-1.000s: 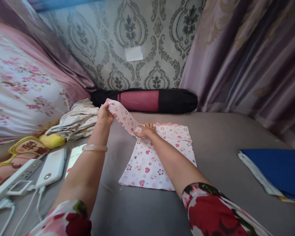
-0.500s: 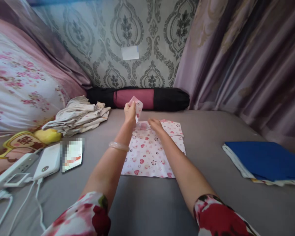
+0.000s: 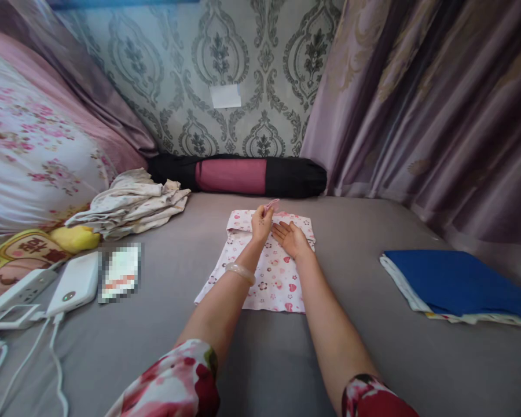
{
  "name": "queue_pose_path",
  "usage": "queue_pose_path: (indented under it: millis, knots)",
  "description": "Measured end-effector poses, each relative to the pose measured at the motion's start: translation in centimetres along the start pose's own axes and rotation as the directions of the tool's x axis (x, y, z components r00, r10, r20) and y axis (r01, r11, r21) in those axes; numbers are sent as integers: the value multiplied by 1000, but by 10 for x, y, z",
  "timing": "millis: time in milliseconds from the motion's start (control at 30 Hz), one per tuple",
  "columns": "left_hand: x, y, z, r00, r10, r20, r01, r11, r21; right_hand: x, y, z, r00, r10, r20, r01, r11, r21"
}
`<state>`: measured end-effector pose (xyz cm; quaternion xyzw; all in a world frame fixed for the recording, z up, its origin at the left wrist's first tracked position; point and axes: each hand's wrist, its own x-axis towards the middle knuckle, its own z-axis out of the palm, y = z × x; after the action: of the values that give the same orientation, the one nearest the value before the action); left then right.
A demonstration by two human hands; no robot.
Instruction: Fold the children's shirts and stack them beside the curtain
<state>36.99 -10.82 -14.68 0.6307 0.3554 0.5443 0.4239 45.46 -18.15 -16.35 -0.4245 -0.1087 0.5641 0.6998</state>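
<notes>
A white garment (image 3: 267, 284) printed with pink hearts and small flowers lies spread on the grey sheet, a fold running across its far part. My left hand (image 3: 261, 223), with a pale bangle on the wrist, is closed on a raised pink-edged bit of this cloth above the far edge. Just to the right, my right hand (image 3: 290, 237) has its fingers stretched out, palm turned partly up, over the garment. It holds nothing. Whether its fingertips touch the cloth I cannot tell.
A black and pink roll-shaped bag (image 3: 230, 175) lies along the wall. Crumpled pale cloth (image 3: 130, 202), a phone (image 3: 120, 272), a white power bank (image 3: 74, 281) and a power strip (image 3: 21, 292) are on the left. Folded blue cloth (image 3: 460, 281) lies right.
My left hand has come right and lower with the raised cloth, close to my right hand. The garment's far left part now lies folded over. My right hand has turned and its fingers have spread.
</notes>
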Motion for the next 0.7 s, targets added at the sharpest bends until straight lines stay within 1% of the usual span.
queue_pose_path:
  millis: [67, 167, 267, 333, 433, 500, 600, 700]
  knots:
    - [-7, -5, 7, 999, -23, 26, 22, 999, 49, -1, -1, 0, 999, -32, 37, 36, 994, -106]
    - [-14, -8, 14, 996, -61, 65, 55, 994, 92, -4, -4, 3, 996, -52, 78, 73, 954, -290]
    - [-20, -6, 18, 989, -80, 122, 67, 991, 113, -6, -7, 5, 993, -77, 86, 103, 930, -353]
    - [-22, -2, 18, 977, -74, 200, 56, 994, 95, -7, -10, 6, 992, -94, 79, 114, 943, -312]
    - [-24, 6, 15, 941, -50, 335, 40, 999, 36, -5, -14, 6, 992, -89, 94, 104, 980, -172]
    - [-21, 9, 11, 927, -52, 370, 35, 998, 53, -3, -15, 7, 993, -77, 85, 85, 991, -99]
    - [-9, 6, -2, 944, -67, 323, 20, 989, 146, 3, -14, 7, 996, -87, -7, 86, 996, -33]
    - [10, -3, -23, 971, -57, 233, 0, 971, 240, 9, -12, 6, 985, -120, -123, 123, 992, 19]
